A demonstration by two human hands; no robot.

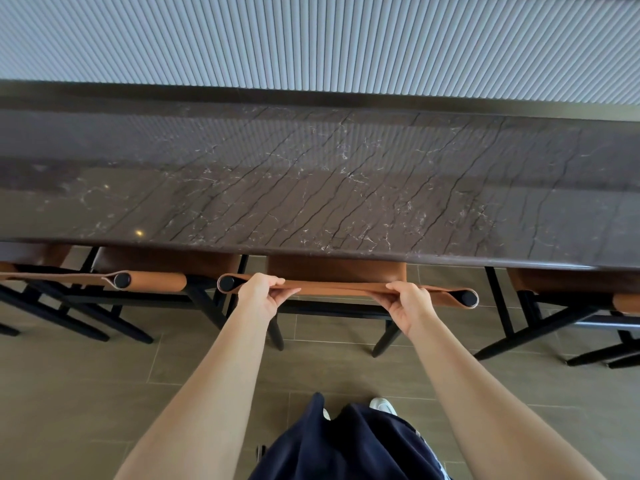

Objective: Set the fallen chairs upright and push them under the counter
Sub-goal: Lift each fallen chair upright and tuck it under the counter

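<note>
A chair (341, 287) with a tan leather back and black legs stands upright straight in front of me, its seat tucked beneath the dark marble counter (311, 188). My left hand (261, 294) grips the left part of the leather backrest, fingers curled over its top edge. My right hand (408, 303) grips the right part of the same backrest. To the left stands another upright chair (149, 280), also under the counter, and a third chair (568, 289) is upright at the right.
A further chair back (31, 273) shows at the far left edge. Black chair legs spread over the tiled floor (104, 393) on both sides. A ribbed white wall (311, 39) rises behind the counter. My dark clothing and shoes are at the bottom.
</note>
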